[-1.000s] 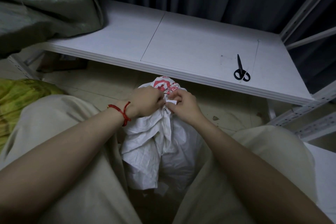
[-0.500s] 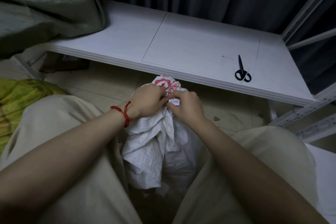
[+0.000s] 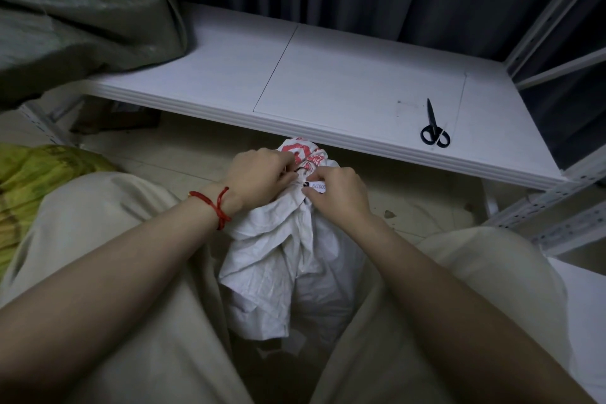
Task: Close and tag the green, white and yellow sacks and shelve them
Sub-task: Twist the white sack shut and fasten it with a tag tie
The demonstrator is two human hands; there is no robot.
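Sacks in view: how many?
3: green sack on shelf, top left; yellow sack on floor, far left; white sack between knees, held by left hand and right hand.

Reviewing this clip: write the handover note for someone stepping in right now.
Hands: left hand grips the gathered neck of the white sack; right hand pinches the tag against it.
Things: green sack lies on the shelf; yellow sack on the floor, left; scissors on the shelf.
Done: white sack gathered.
Left: fix its tag, shelve it, then the yellow sack.
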